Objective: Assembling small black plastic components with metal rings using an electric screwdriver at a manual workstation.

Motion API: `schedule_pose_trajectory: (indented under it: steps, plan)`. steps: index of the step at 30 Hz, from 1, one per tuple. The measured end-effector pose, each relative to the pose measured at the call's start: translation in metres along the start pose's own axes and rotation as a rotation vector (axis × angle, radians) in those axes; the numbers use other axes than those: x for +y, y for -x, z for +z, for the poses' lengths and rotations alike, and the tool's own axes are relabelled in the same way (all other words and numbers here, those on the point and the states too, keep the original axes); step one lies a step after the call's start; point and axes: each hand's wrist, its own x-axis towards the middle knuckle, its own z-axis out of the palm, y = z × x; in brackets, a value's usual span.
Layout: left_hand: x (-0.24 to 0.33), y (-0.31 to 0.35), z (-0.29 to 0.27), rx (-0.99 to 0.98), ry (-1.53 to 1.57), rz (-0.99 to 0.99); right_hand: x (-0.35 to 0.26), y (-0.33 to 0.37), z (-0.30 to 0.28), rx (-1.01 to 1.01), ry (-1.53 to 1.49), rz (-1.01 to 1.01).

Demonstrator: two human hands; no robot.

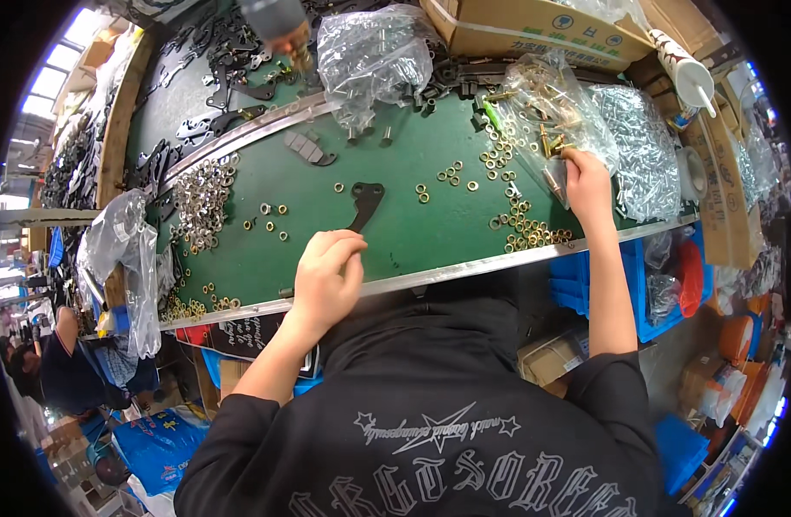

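My left hand [328, 271] is closed near the front edge of the green bench, its fingers on the lower end of a flat black metal bracket [367, 202] with holes in its upper end. Farther right, my right hand [589, 185] reaches to an open clear plastic bag [542, 99] with gold-coloured bolts [548, 142]. Its fingertips are pinched together at these bolts; what they hold is partly hidden. Below the bag lie many loose brass-coloured rings [533, 231]. A grey brake pad [307, 146] rests behind the bracket.
Silver nuts [204, 202] are heaped at left. A bag of small metal sleeves [369, 56] stands at the back, beside a power driver [279, 26] hanging overhead. Silver bolts fill another bag [641, 146] at right, near a cardboard box [533, 34]. A metal strip [412, 280] edges the bench.
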Motion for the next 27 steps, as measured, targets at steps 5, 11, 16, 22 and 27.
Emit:
schedule_pose_trajectory:
  steps: [5,11,16,22,27]
  plan:
    - [0.000,-0.003,0.001,0.039,-0.022,0.008,-0.005,-0.017,0.016,-0.062,0.200,-0.010]
    - [0.000,0.001,-0.018,0.222,-0.004,0.040,-0.014,-0.018,-0.001,-0.125,0.294,-0.076]
    - [-0.034,0.006,-0.043,0.304,-0.180,0.033,0.007,-0.016,0.002,-0.061,0.460,-0.245]
    - [-0.109,-0.005,-0.099,0.327,-0.336,-0.270,-0.018,-0.009,-0.003,0.024,0.273,-0.095]
    - [-0.149,-0.034,-0.124,0.147,-0.401,-0.303,-0.075,0.035,0.006,0.077,-0.837,0.229]
